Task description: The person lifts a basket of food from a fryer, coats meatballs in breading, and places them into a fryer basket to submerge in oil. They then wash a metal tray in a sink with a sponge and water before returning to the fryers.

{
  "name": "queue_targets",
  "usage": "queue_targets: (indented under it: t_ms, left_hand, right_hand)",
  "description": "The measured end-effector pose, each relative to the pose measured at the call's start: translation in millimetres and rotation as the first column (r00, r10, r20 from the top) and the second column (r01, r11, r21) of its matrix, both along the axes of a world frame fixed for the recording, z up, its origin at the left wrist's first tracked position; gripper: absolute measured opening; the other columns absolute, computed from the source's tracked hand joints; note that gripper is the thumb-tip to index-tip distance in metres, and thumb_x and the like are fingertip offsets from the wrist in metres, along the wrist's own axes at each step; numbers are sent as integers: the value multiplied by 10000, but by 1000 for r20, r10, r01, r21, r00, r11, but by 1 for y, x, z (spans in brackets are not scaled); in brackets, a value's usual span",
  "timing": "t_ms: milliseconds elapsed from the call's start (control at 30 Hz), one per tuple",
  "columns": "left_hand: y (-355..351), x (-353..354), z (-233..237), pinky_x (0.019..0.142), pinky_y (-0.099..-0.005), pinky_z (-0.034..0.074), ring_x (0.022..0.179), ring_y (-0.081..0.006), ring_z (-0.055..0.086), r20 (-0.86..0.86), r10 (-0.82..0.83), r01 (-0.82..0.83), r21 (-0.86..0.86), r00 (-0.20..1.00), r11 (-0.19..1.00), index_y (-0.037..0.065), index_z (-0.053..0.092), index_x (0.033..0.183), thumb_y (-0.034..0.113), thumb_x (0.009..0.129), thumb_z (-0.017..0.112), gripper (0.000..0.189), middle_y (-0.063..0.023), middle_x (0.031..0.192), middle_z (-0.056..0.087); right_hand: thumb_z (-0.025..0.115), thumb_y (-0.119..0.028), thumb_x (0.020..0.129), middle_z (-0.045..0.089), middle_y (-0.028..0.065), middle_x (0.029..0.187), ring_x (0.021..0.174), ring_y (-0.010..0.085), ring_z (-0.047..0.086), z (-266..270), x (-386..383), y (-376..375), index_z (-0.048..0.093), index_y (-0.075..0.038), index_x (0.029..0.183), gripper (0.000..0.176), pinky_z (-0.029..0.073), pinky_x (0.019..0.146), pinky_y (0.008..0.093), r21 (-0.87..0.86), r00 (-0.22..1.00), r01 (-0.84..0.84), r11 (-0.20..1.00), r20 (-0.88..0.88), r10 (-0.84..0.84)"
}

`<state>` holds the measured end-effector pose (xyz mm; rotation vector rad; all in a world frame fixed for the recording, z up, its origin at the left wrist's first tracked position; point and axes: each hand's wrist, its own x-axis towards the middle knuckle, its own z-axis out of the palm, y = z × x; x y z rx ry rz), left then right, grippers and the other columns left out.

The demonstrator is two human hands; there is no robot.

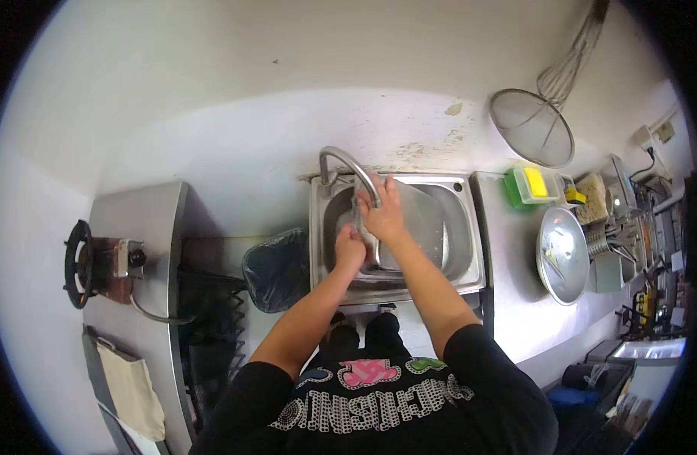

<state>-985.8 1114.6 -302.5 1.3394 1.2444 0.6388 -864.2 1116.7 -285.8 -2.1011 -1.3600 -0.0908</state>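
Note:
A grey, partly see-through rectangular container (416,220) stands tilted inside the steel sink (463,220). The curved faucet (341,152) reaches over it, its spout ending by my right hand (384,211). That hand lies against the container's left edge with its fingers stretched and slightly apart. Lower and to the left, my left hand (350,247) is closed at the container's near left edge, apparently gripping it. Its fingertips are partly hidden. Whether water is running is hard to make out.
On the right counter (507,288) stand a large steel bowl (563,256) and a green box (521,189) with a yellow sponge (535,182). A strainer (532,127) and whisk (564,80) hang above. A black-lined bin (276,269) and a gas burner (79,264) are at left.

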Motion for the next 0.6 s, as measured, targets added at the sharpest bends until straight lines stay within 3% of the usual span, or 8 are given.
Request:
queue_targets:
  t_ms: [67, 133, 233, 333, 433, 467, 567, 600]
  left_hand:
    - [-3, -2, 1, 702, -310, 435, 764, -194, 560, 27, 31, -31, -5, 999, 1000, 24, 535, 1075, 80, 892, 405, 231, -100, 829, 606]
    - [3, -4, 1, 700, -308, 435, 767, -185, 557, 69, -48, 45, 47, 996, 998, 24, 539, 1066, 81, 896, 406, 224, -93, 833, 608]
    - [13, -10, 13, 709, -303, 430, 779, -169, 548, 54, -68, 67, 15, 996, 998, 17, 542, 1057, 98, 907, 415, 212, -91, 859, 603]
    - [19, -17, 12, 746, -283, 419, 835, -150, 531, 1, -27, 28, -34, 1000, 999, 18, 531, 1082, 127, 919, 421, 224, -75, 914, 592]
    - [26, -20, -4, 768, -269, 411, 852, -135, 514, 40, -20, 23, -64, 999, 998, 23, 525, 1101, 144, 925, 424, 236, -57, 941, 582]
    - [30, -21, -11, 711, -256, 412, 774, -114, 496, 42, -85, 87, -26, 995, 996, 22, 539, 1068, 160, 927, 427, 227, -28, 852, 567]
    - [27, -14, -8, 639, -242, 398, 693, -89, 461, 38, -89, 91, -44, 995, 995, 26, 555, 998, 167, 928, 424, 205, 0, 755, 529]
    - [24, -10, -10, 577, -240, 368, 632, -76, 420, 116, -52, 56, -33, 992, 998, 33, 546, 892, 172, 927, 426, 187, 21, 680, 474]
  right_hand:
    - [495, -249, 854, 338, 244, 1342, 1241, 415, 313, 3, 15, 1, 524, -94, 1186, 368, 274, 1024, 455, 33, 994, 4, 999, -114, 0]
    - [408, -245, 897, 361, 246, 1323, 1243, 407, 308, -8, 48, 3, 462, -77, 1238, 384, 280, 1019, 448, 60, 959, 31, 998, -282, -13]
    - [383, -303, 906, 344, 237, 1341, 1252, 411, 291, -50, 75, -41, 403, -75, 1288, 446, 278, 1012, 472, -28, 924, 249, 968, -292, -246]
    - [363, -298, 919, 338, 249, 1346, 1244, 435, 289, -74, 59, -87, 355, -8, 1309, 486, 244, 1031, 470, -190, 796, 473, 860, -326, -510]
    - [363, -341, 903, 248, 222, 1409, 1286, 415, 230, -78, 51, -85, 292, -8, 1349, 561, 177, 1046, 508, -137, 793, 523, 841, -284, -539]
    - [372, -318, 901, 230, 237, 1413, 1302, 411, 201, -75, 47, -78, 269, 26, 1350, 575, 134, 1059, 502, -169, 781, 520, 837, -305, -546]
    - [418, -311, 882, 206, 224, 1427, 1322, 396, 172, -45, 28, -57, 234, 5, 1370, 610, 129, 1063, 511, -31, 866, 415, 909, -293, -406]
    - [402, -296, 900, 211, 189, 1436, 1314, 403, 188, -42, 18, -51, 231, -10, 1374, 580, 146, 1045, 538, 22, 904, 388, 921, -200, -377]
